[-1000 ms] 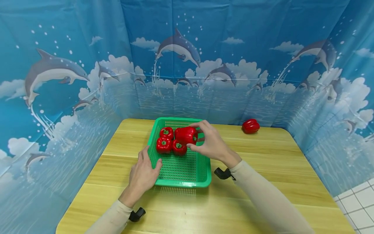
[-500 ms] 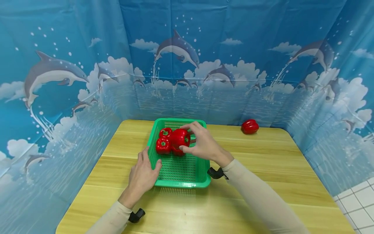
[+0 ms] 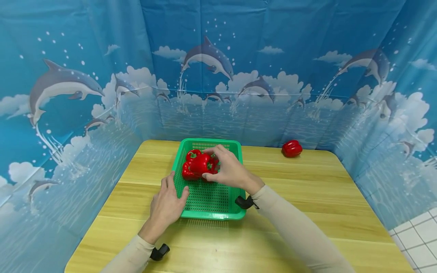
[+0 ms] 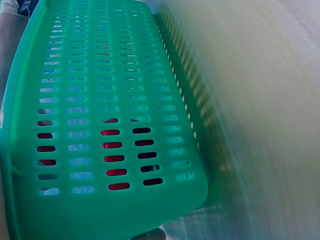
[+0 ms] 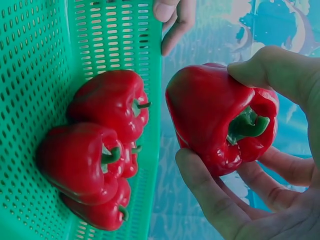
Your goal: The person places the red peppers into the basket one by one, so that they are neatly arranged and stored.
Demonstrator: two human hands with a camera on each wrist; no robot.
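Observation:
In the head view my right hand (image 3: 232,170) holds a red bell pepper (image 5: 210,110) over the green plastic basket (image 3: 215,216). Its thumb and fingers curve round the pepper's sides, and the green stem faces back toward the palm. Below, several more red peppers (image 5: 75,162) lie clustered inside the basket, partly hidden from the head by the held one. My left hand (image 3: 167,203) grips the basket's left rim, thumb on the inner side and fingers along the outside. The left wrist view looks at the slotted outer wall (image 4: 90,210), with red showing through.
Another red pepper (image 3: 291,148) lies on the wooden table (image 3: 307,182) near its far right corner. A blue dolphin-print curtain (image 3: 218,117) closes off the back and sides. White tiles (image 3: 420,231) show beyond the table's right side.
My right hand has carried the pepper leftward over the basket, covering more of the peppers beneath. The left hand has kept its place at the rim.

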